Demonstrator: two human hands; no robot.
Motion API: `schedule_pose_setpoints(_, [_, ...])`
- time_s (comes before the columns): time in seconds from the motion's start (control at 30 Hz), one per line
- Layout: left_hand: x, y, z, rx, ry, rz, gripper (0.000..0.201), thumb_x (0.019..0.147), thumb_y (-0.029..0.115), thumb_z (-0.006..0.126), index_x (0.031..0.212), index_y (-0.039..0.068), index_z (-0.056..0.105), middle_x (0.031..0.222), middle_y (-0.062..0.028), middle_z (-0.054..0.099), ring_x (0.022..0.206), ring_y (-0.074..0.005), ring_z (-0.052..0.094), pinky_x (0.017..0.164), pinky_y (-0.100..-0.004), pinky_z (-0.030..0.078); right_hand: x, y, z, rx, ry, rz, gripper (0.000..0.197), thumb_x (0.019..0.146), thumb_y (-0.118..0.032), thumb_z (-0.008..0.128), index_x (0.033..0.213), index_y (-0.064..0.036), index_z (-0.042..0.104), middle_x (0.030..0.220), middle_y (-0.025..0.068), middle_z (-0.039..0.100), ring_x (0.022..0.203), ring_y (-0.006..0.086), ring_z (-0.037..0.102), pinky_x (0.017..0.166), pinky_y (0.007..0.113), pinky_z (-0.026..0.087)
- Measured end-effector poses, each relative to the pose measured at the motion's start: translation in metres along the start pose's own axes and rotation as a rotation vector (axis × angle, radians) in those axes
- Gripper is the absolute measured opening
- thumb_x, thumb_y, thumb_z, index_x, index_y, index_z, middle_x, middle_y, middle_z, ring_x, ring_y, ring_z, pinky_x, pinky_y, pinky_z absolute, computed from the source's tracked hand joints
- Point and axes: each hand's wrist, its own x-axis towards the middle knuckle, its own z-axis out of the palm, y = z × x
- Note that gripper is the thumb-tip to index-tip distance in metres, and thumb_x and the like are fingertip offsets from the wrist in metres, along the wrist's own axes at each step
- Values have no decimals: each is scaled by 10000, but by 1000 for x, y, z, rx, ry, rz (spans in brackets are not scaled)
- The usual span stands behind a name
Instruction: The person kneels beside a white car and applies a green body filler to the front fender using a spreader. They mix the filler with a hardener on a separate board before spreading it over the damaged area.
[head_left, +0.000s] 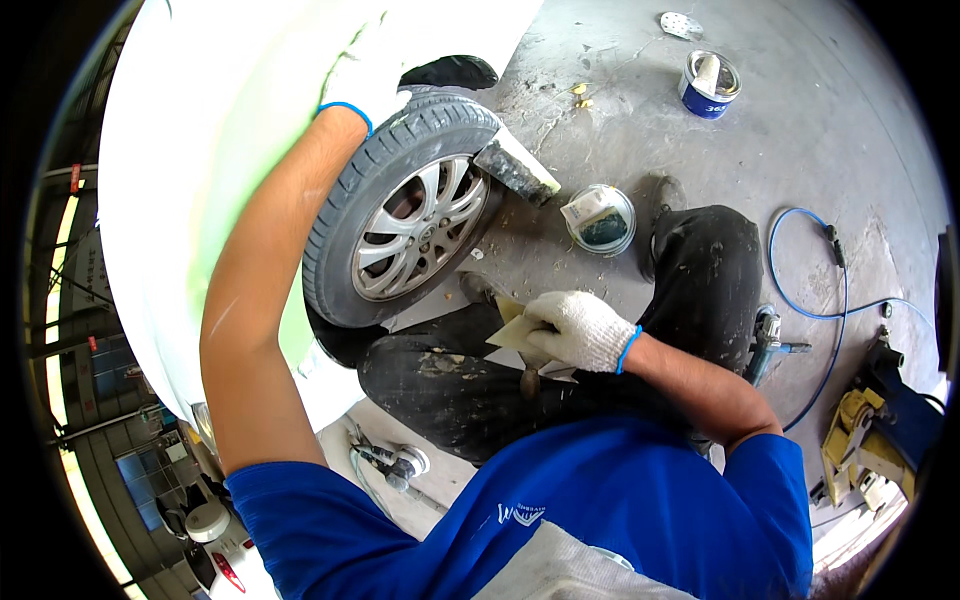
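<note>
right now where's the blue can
In the head view, the blue can stands at upper right on the floor, beyond the right knee and just below a flat white piece.

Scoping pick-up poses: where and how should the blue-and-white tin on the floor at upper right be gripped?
Probably by the tin's round side wall, below the rim, coming from the near side. It stands upright with that wall exposed toward the person; the pale object at its mouth would likely hinder a grip from above.
</note>
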Motion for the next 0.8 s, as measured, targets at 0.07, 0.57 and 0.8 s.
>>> schedule_pose_setpoints(0.07, [16,3,4,-205,80,-76,872,803,285,810,1516,0,397,1596,-190,351,1444,-344,377,1214,-380,328,-2,0,-3,-20,7,-33,216,850,-224,657,950,-34,688,943,198,681,940,411,657,842,481,531])
schedule_pose_setpoints(0.57, [-133,-17,-9,-114,-28,2,886,804,242,762,1554,12,350,1628,-144,334,1513,-294,300,1262,-389,228,13,1,16,-55,-4,-14,279,809,-230,656,1005,-41,711,940,225,702,912,434,670,816,486,537])
schedule_pose_setpoints(0.8, [-261,-2,-2,-193,-48,-55,894,804,229,763,1558,10,336,1636,-146,314,1511,-306,299,1258,-398,243,28,20,36,-71,-29,8,411,813,-268,702,1122,4,705,1028,255,709,993,426,678,879,451,538])
